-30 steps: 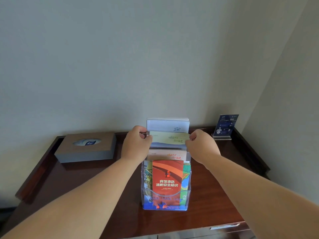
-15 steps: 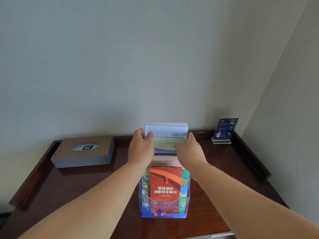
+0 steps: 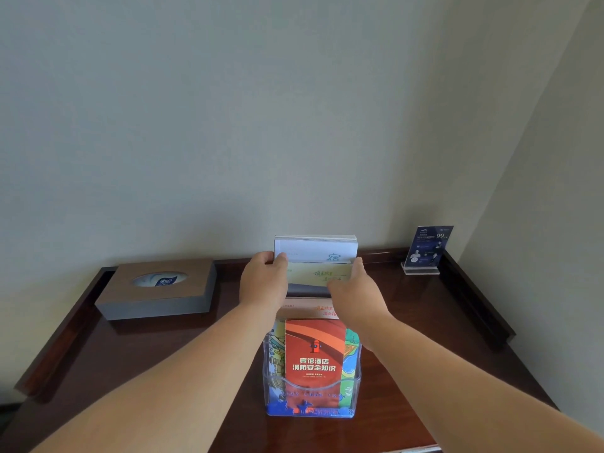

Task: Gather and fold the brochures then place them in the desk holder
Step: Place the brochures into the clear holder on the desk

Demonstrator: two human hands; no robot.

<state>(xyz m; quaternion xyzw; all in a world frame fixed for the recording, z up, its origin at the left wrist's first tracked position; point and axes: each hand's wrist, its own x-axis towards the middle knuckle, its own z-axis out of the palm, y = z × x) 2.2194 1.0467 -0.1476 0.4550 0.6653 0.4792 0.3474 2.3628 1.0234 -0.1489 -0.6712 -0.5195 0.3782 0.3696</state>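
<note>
A clear tiered desk holder [image 3: 271, 384] stands on the dark wooden desk [image 3: 157, 361]. Its front pocket holds an orange brochure [image 3: 314, 361] with colourful ones behind. A pink-edged brochure [image 3: 304, 307] fills the middle tier, and a white stack [image 3: 315, 250] stands at the back. My left hand [image 3: 263, 282] grips the left edge of a pale green brochure [image 3: 315, 276] in the upper tier. My right hand [image 3: 354, 289] lies flat against its right edge with straight fingers.
A brown tissue box [image 3: 157, 289] sits at the left back of the desk. A small blue sign in an acrylic stand [image 3: 426, 250] stands at the right back corner. Raised rails edge the desk, and walls close in behind and at the right.
The pale green brochure has sunk lower into the holder. My right hand has shifted from gripping its edge to lying flat against it. The view has tilted up slightly.
</note>
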